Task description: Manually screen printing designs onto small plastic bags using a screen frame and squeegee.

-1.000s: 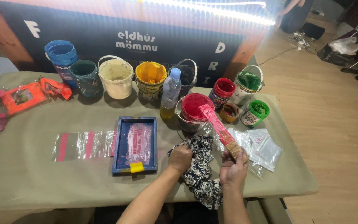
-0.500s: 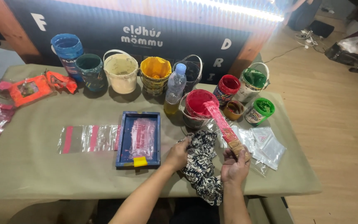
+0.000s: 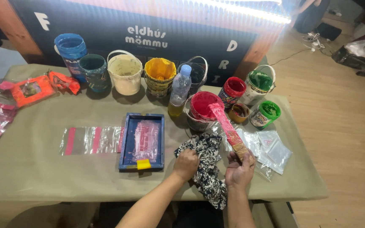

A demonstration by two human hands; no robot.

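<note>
Two hands are at work near the front edge of the table (image 3: 30, 177), which has an olive-green cloth over it. Your left hand (image 3: 186, 164) is closed on a black-and-white patterned rag (image 3: 205, 169); the rag lies just right of the blue screen-printing frame (image 3: 142, 141) and hangs down over the table edge. Your right hand (image 3: 239, 169) is clamped around the wooden handle end of a flat stirring stick (image 3: 227, 128). The stick is covered with pink-red paint, and its far end rests on the rim of the open red paint bucket (image 3: 201, 107), so it slopes from the bucket down to your hand.

Just right of your right hand lie some clear plastic bags (image 3: 271, 147). A clear bag with pink stripes (image 3: 89, 140) lies flat, touching the left side of the frame. A small yellow piece (image 3: 143, 164) sits at the near edge of the frame.

Behind, you have a row of paint buckets: blue (image 3: 70, 50), teal (image 3: 93, 69), cream (image 3: 124, 74), yellow (image 3: 159, 76), then a plastic water bottle (image 3: 179, 90), and green tubs (image 3: 265, 114) at the right
</note>
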